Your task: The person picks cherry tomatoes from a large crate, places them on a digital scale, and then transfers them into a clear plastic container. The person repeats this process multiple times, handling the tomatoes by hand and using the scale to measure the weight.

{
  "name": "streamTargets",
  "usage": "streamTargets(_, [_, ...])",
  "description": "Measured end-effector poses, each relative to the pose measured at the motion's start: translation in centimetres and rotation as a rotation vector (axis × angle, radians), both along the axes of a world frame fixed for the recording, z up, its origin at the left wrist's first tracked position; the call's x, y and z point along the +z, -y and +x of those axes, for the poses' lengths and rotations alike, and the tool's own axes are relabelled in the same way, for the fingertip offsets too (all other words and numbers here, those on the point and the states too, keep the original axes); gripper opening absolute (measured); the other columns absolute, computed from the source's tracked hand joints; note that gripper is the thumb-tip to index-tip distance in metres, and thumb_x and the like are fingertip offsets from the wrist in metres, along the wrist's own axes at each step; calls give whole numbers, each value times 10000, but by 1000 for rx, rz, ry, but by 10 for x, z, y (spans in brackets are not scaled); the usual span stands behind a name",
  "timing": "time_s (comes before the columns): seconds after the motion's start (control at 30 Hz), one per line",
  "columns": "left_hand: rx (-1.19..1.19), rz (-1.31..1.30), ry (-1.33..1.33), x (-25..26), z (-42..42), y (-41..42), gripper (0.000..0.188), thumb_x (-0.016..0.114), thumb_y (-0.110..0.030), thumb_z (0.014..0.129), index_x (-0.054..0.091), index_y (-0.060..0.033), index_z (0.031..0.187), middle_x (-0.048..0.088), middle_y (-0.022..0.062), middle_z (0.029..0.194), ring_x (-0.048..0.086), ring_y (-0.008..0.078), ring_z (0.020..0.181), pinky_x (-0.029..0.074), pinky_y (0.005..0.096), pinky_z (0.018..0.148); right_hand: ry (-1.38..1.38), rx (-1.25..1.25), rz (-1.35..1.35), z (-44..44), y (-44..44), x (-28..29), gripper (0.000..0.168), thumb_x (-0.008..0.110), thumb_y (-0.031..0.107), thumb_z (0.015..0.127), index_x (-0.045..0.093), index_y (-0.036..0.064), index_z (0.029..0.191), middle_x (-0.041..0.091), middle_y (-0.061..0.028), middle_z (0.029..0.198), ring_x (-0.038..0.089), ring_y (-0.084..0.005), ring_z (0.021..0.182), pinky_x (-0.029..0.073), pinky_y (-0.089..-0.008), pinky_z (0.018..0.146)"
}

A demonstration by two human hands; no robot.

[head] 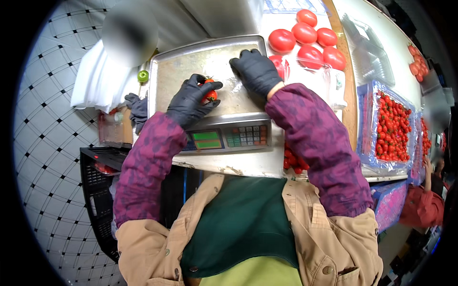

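My left hand (195,98), in a black glove, holds small red tomatoes (211,95) with green stems over the metal pan (186,64) of a digital weighing scale. To its right, my right hand (256,71), also black-gloved, is over the pan's right part with its fingers curled down; clear plastic shows beside it, and whether the fingers grip anything is hidden. The scale's keypad (247,136) and green displays (205,136) face me below the pan. Several large red tomatoes (304,33) lie just beyond the pan's right edge.
Left of the scale are stacked white foam trays (103,78), a green tomato (143,76) and a dark glove (137,109). A black crate (96,200) stands lower left. On the right are clear plastic containers (372,59) and a blue crate (365,125) of cherry tomatoes; farther off is a person (424,203).
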State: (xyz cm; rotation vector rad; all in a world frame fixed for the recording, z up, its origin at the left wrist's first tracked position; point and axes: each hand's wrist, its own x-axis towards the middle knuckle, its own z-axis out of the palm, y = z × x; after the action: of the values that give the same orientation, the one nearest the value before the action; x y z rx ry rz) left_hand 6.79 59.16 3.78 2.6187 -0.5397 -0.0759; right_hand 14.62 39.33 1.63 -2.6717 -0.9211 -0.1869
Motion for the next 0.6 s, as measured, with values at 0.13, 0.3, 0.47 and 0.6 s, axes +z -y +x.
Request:
streamTargets(0.13, [-97, -147, -58, 20, -43, 31, 480, 696, -58, 715, 569, -171, 1163, 460, 150, 1058, 490, 300, 983, 421, 349, 866, -164, 101, 311, -33, 49, 6, 224, 652, 128, 752, 608, 55, 959, 598, -124, 883, 578, -272, 776, 466, -347, 683])
streamTargets(0.3, [-294, -323, -195, 4, -78, 124, 495, 715, -185, 739, 543, -191, 1204, 450, 173, 1079, 499, 300, 992, 446, 359, 826, -415, -365, 369, -115, 187, 16, 294, 638, 213, 782, 603, 28, 1008, 608, -150, 899, 592, -282, 804, 465, -350, 727])
streamTargets(0.47, [-459, -187, -150, -20, -89, 205, 564, 656, -222, 773, 444, -256, 1295, 409, 189, 1159, 489, 362, 1003, 456, 393, 813, -508, -550, 491, -188, 234, -22, 345, 632, 142, 792, 566, 39, 1114, 611, -129, 965, 603, -224, 803, 480, -310, 702])
streamTargets(0.6, [-499, 82, 78, -45, -91, 232, 706, 605, -110, 740, 328, -299, 1361, 415, 197, 1188, 494, 370, 1001, 456, 416, 847, -459, -577, 573, -210, 241, -28, 335, 613, 92, 808, 552, 73, 1136, 599, -112, 966, 590, -212, 781, 477, -302, 669])
